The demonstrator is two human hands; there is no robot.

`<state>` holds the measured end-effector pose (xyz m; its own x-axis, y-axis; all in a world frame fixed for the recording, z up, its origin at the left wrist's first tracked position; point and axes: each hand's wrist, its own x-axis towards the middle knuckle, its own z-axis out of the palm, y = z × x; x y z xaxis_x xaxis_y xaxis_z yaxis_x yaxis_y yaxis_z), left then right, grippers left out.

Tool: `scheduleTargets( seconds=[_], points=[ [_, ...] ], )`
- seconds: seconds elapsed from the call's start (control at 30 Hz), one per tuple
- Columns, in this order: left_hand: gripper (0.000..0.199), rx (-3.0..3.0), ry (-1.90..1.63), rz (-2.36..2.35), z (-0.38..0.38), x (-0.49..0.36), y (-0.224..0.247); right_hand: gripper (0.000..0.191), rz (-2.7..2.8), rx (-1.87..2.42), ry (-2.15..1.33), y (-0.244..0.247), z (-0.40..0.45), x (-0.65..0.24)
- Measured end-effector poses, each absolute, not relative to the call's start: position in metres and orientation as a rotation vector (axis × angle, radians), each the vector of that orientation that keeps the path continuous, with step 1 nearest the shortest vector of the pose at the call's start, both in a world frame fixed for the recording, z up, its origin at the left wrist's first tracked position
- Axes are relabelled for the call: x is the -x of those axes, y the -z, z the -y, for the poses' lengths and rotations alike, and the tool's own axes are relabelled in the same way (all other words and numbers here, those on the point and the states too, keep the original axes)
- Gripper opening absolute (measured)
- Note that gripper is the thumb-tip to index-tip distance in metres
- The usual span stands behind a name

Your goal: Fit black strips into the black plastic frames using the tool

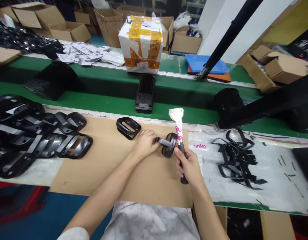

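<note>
My left hand (145, 144) is closed on the left end of a black plastic part (169, 145), which is tilted up above the cardboard sheet (103, 166). In my right hand (189, 163) is a hammer-like tool (179, 133) with a black handle and a head wrapped in white and pink covering; it stands upright against the right side of the part. A black oval frame part (128, 127) lies on the cardboard, up and left of my left hand.
Black frame parts (38, 133) are piled at the left. Black strips (237, 160) lie heaped on the right. Beyond the cardboard, a black ridged part (145, 93) rests on the green belt (106, 100), before a taped white box (141, 46). A dark post (229, 36) slants at right.
</note>
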<state>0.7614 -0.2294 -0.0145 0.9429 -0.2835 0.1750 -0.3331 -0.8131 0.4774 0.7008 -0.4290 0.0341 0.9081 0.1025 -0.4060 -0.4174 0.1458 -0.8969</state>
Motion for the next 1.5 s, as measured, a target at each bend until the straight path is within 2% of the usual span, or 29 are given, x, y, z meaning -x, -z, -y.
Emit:
scheduleTargets(
  seconds=[0.2, 0.3, 0.4, 0.53, 0.67, 0.93, 1.13, 1.37, 1.5],
  points=[
    [0.026, -2.692, -0.213, 0.245, 0.233, -0.761, 0.016, 0.065, -0.338, 1.552, -0.268, -0.033, 0.458, -0.673],
    [0.030, -2.722, -0.203, 0.227, 0.235, -0.761, 0.015, 0.065, -0.368, 1.635, -0.355, -0.026, 0.479, -0.644],
    [0.022, -2.745, -0.164, 0.204, 0.236, -0.761, 0.014, 0.060, -0.398, 1.647, -0.463, -0.022, 0.492, -0.620],
    [0.023, -2.751, -0.181, 0.254, 0.234, -0.762, 0.014, 0.056, -0.443, 1.639, -0.443, -0.021, 0.493, -0.605],
    [0.023, -2.731, -0.169, 0.300, 0.232, -0.761, 0.015, 0.053, -0.383, 1.683, -0.438, -0.017, 0.492, -0.603],
    [0.020, -2.729, -0.233, 0.318, 0.232, -0.757, 0.018, 0.060, -0.118, 1.901, -0.493, 0.005, 0.484, -0.618],
    [0.018, -2.742, -0.254, 0.284, 0.235, -0.757, 0.020, 0.061, -0.143, 2.005, -0.443, 0.000, 0.486, -0.627],
    [0.020, -2.811, -0.221, 0.218, 0.234, -0.760, 0.020, 0.060, -0.142, 1.989, -0.423, -0.003, 0.486, -0.627],
    [0.028, -2.867, -0.250, 0.269, 0.235, -0.760, 0.023, 0.064, -0.156, 1.931, -0.412, 0.003, 0.480, -0.622]
  ],
)
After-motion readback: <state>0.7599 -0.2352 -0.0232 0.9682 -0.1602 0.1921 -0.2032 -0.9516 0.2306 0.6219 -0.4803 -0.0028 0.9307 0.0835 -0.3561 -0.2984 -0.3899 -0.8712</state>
